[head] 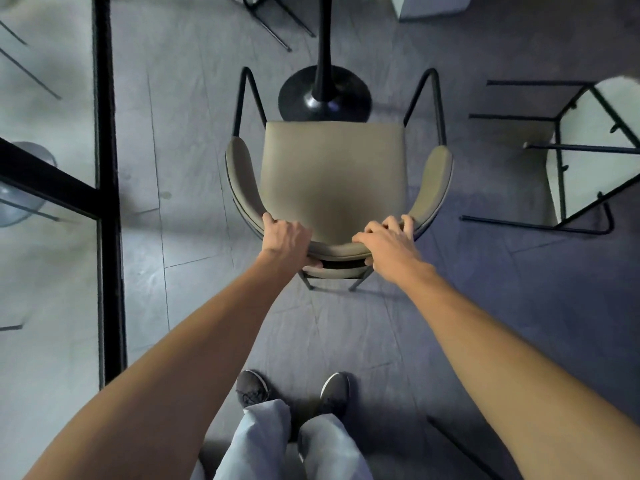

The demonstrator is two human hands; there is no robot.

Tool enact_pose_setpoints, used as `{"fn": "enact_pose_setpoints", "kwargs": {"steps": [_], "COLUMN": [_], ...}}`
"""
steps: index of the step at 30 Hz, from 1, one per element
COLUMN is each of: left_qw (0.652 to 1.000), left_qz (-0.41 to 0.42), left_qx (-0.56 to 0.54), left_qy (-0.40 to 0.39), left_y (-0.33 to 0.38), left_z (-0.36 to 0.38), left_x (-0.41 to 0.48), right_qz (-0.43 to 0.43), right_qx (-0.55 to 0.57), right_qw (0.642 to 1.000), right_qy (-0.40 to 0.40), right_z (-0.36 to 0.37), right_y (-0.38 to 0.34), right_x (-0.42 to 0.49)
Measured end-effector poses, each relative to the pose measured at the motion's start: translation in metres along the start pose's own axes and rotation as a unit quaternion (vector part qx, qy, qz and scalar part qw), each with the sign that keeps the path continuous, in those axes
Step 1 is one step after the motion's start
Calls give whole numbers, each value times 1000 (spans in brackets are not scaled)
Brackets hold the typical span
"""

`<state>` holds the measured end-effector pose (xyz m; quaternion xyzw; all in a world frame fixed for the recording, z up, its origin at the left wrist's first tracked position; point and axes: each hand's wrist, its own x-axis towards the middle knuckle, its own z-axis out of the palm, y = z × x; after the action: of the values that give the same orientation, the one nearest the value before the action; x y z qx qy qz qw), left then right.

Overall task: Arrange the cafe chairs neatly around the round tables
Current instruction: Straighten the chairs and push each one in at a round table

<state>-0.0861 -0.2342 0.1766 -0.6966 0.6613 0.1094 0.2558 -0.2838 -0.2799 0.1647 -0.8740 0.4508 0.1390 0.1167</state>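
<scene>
Grip on curved backrest of beige armchair [332, 168]: left hand [285, 237] and right hand [388, 242], fingers curled over the rim, thumbs beneath, likely for steering. Armchair faces black table pedestal [323, 98], seat front just beside it.

- chair [332, 174]: beige seat and curved back, thin black frame
- table base [323, 95]: glossy black
- floor [194, 140]: grey tiles
- shoes [252, 389]: dark grey
- trousers [263, 441]: pale blue-grey
</scene>
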Motion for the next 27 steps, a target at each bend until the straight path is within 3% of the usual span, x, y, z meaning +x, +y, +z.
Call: {"fn": "enact_pose_setpoints", "kwargs": {"steps": [13, 27], "left_qw": [988, 986], "left_qz": [14, 36], "left_qx": [-128, -125], "left_qy": [84, 108], "left_y": [-58, -134], "left_z": [-14, -50], "left_x": [89, 191], "right_qz": [-31, -13], "right_qx": [-12, -13], "right_qw": [999, 1000], "right_qy": [-21, -2], "right_z": [-43, -85], "right_y": [22, 16], "right_x": [112, 229]}}
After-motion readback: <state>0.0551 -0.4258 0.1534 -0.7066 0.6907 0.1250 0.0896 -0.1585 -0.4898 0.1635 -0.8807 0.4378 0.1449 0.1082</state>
